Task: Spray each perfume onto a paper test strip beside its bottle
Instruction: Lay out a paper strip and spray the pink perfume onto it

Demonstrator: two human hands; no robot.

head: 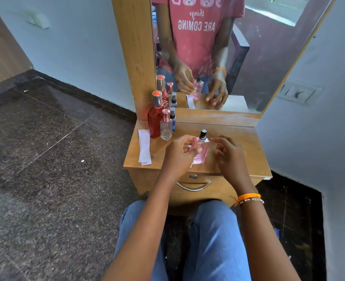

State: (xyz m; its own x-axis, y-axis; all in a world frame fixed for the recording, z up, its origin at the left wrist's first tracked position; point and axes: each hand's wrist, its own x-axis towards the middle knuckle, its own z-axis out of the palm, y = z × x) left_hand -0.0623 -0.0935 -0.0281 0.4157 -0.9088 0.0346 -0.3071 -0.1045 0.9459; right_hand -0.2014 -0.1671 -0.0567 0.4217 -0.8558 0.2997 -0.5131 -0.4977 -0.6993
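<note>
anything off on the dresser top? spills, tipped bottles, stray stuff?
Nothing spilled or tipped. Only oddity: the paper strips lie stacked at the dresser's left edge, overhanging slightly, none beside a bottle. The pink bottle is uncapped.

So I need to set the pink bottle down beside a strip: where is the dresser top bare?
Bare wood lies right of the right hand, out to the dresser top's right edge, and along the back below the mirror. The back-left corner is crowded: red bottle, clear bottle, small blue bottle, with paper strips along the left edge. The left hand grips the pink bottle mid-front.
</note>
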